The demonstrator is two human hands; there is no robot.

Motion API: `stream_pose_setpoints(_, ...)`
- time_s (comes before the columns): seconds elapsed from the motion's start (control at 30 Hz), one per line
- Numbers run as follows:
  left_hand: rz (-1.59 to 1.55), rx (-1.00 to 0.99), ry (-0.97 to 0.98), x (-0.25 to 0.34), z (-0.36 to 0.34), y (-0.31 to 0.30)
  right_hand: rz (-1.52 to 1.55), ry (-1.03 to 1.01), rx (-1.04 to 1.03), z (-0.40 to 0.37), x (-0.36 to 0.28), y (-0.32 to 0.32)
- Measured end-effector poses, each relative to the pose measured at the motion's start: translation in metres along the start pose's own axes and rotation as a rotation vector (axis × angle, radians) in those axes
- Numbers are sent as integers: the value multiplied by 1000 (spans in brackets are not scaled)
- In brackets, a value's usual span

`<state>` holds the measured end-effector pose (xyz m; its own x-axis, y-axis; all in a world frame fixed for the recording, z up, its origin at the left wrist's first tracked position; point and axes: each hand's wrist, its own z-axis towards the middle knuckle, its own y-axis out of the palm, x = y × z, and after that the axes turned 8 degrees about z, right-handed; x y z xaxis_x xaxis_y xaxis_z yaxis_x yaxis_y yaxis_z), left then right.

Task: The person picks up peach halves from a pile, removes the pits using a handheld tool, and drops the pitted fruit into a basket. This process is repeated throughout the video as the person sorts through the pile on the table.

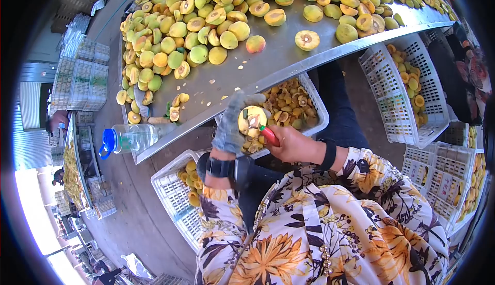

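My left hand (230, 130), in a grey glove, holds a halved yellow fruit (252, 120) with its cut face showing. My bare right hand (293, 144) is wrapped round the red handle of a small tool (270, 136). The tool's green end touches the fruit's lower right edge; its tip is too small to make out. Both hands are over a white basket (322, 110) of fruit pieces, just off the edge of the metal table (289, 73). A heap of whole-looking and halved fruit (198, 27) lies on the table.
A blue-lidded water bottle (135, 138) lies at the table's left corner. Another white basket (178, 202) stands below left, more fruit-filled crates (384, 94) at right. Stacked crates (82, 86) and a second fruit table (77, 171) are at left. Another person (472, 73) is at far right.
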<state>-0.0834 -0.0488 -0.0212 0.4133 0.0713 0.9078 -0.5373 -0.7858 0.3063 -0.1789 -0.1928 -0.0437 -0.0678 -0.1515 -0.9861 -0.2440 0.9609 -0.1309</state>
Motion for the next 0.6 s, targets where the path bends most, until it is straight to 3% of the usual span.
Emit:
stream_pose_setpoints(0.03,277,159,192,-21,2,-6,63,78,5,0,-4,0)
stream_pose_setpoints(0.07,280,158,192,-28,1,-3,126,157,11,1,-5,0)
stream_pose_setpoints(0.13,69,472,254,-38,-4,6,84,65,25,1,-2,3)
stream_pose_setpoints(0.17,-123,506,264,-39,-3,15,40,-30,37,1,0,5)
stream_pose_setpoints(0.2,-125,514,264,-37,-3,14,40,-29,30,1,0,7)
stream_pose_setpoints(0.27,-299,487,54,-30,-4,14,-84,-56,67,0,0,9)
stream_pose_setpoints(0.4,-185,591,209,-40,3,17,-41,-89,91,-2,-4,13)
stream_pose_setpoints(0.47,-146,576,208,-38,1,18,395,317,-180,-4,-21,8)
stream_pose_setpoints(0.53,-107,568,205,-33,-2,19,483,374,-237,-3,-19,5)
stream_pose_setpoints(0.6,-151,363,83,-24,-8,16,573,432,-298,-2,-21,4)
